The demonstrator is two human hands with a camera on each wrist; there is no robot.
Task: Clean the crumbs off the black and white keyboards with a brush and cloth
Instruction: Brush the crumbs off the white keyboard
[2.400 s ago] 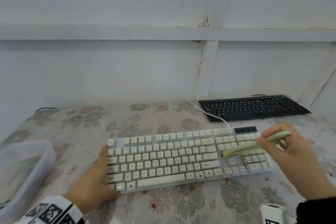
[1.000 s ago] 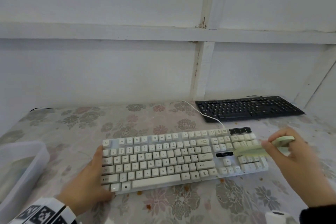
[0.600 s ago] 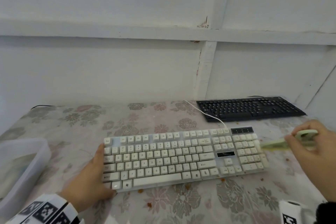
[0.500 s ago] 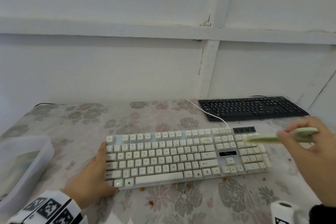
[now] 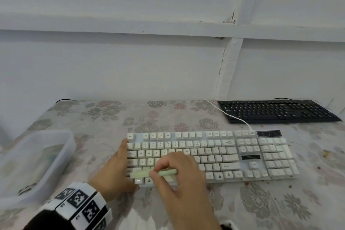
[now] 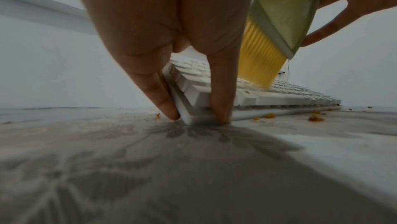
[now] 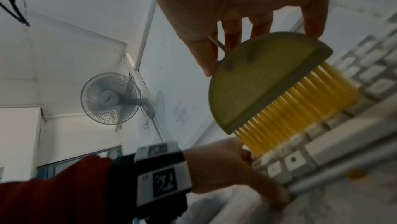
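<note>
The white keyboard [image 5: 233, 155] lies across the middle of the floral table, and the black keyboard [image 5: 276, 111] sits behind it at the right. My left hand [image 5: 115, 170] holds the white keyboard's front left corner [image 6: 193, 117], thumb on the front edge and a finger on the side. My right hand [image 5: 158, 171] pinches a pale green brush [image 5: 149, 173] by its half-round body [image 7: 257, 81]. Its yellow bristles [image 6: 257, 54] touch the lower left keys. Orange crumbs [image 6: 313, 118] lie on the cloth along the front edge.
A clear plastic tub [image 5: 37, 155] stands at the table's left edge. The white keyboard's cable [image 5: 229, 115] runs back past the black keyboard's left end. More crumbs [image 5: 247, 183] dot the cloth at the right. A white wall rises close behind the table.
My right hand has carried the brush from the number-pad end of the white keyboard over to its lower left keys. My left hand has kept its hold on the corner.
</note>
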